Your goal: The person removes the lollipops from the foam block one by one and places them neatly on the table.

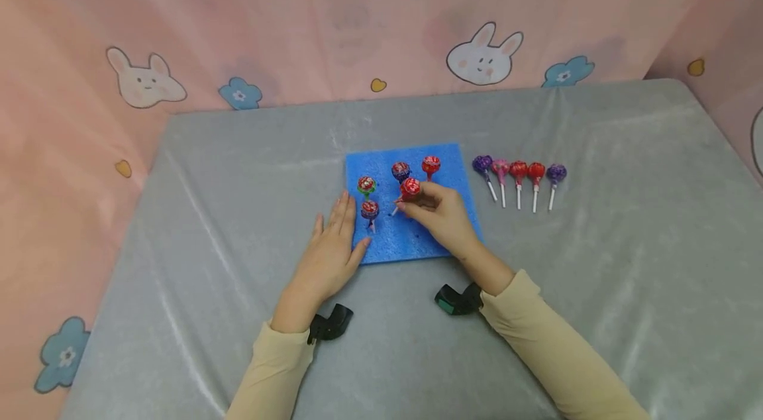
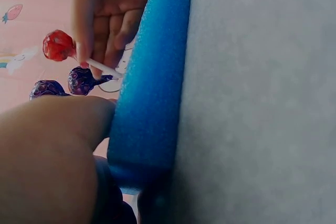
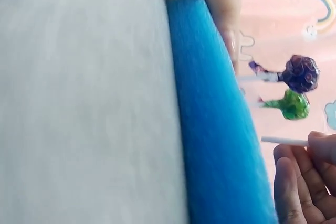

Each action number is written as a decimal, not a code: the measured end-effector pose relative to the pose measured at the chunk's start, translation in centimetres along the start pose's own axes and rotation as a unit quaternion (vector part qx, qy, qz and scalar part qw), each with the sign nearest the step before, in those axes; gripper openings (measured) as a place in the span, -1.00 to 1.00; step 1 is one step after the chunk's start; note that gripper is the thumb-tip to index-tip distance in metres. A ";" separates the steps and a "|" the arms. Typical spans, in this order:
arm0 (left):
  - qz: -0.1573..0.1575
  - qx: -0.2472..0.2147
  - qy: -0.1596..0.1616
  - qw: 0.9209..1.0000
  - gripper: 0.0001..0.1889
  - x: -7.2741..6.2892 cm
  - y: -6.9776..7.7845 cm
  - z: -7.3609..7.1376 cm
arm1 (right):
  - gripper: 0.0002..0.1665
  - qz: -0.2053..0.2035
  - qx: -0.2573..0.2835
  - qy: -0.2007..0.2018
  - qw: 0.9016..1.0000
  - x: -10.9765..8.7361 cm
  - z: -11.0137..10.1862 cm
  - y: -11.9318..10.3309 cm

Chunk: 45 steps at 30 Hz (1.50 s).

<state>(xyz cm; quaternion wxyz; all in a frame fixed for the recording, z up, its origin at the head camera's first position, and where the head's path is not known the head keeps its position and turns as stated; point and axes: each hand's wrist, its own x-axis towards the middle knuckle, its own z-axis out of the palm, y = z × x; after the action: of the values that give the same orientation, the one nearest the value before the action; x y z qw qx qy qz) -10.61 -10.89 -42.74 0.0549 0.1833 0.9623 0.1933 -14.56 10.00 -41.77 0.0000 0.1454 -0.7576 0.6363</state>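
My right hand (image 1: 441,214) pinches a red-wrapped lollipop (image 1: 410,188) by its stick, over the blue foam board (image 1: 411,241). In the right wrist view the bare white stick (image 3: 283,140) points at the foam, its tip close to the surface; I cannot tell whether they touch. My left hand (image 1: 324,261) rests along the board's left edge, fingers straight, thumb by the near left corner. Several lollipops stand upright in the foam: a green-and-red one (image 1: 366,184), a purple-and-red one (image 1: 369,209) before it, another dark purple one (image 1: 401,171), and a red one (image 1: 431,163) at the back.
Right of the board, several lollipops lie in a row on the grey cloth: a purple one (image 1: 482,163), a pink one (image 1: 501,168), red ones (image 1: 518,170) and another purple one (image 1: 556,173). A pink curtain (image 1: 357,22) hangs behind the table (image 1: 238,175).
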 end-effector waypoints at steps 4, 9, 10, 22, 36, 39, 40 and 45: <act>0.000 -0.005 -0.003 1.000 -0.28 -0.1 0.1 0.1 | -0.90 -0.006 0.018 0.011 1.000 -0.2 -0.9 -0.1; -0.003 -0.011 -0.002 1.000 -0.28 -0.1 0.1 0.0 | -0.89 -0.006 0.037 0.026 0.999 -0.7 -2.3 -0.1; -0.004 -0.009 -0.003 1.000 -0.28 -0.1 0.1 0.0 | -0.89 -0.004 0.039 0.028 0.999 -0.8 -2.7 0.0; -0.008 -0.010 -0.002 1.000 -0.28 -0.1 0.0 -0.1 | -0.87 0.080 -0.032 -0.046 0.995 -2.7 -8.9 0.3; -0.005 -0.015 0.000 1.000 -0.29 -0.2 0.1 -0.2 | -0.78 0.233 -0.125 -0.140 0.954 -3.5 -14.9 0.0; -0.003 -0.016 0.000 1.000 -0.29 -0.2 0.1 -0.3 | -0.77 0.260 -0.124 -0.143 0.947 -3.5 -15.1 0.0; -0.003 -0.017 0.000 1.000 -0.29 -0.2 0.1 -0.3 | -0.77 0.268 -0.122 -0.143 0.945 -3.5 -15.2 0.0; -0.004 -0.015 -0.004 1.000 -0.29 -0.1 0.1 -0.3 | -0.76 0.288 -0.120 -0.145 0.939 -3.4 -15.2 0.1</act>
<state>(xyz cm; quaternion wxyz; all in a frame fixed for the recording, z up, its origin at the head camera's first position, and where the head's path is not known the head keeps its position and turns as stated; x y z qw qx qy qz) -10.49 -10.95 -42.44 0.0624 0.1793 0.9598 0.2068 -14.13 25.46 -39.59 -0.2759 0.0111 -0.8293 0.4858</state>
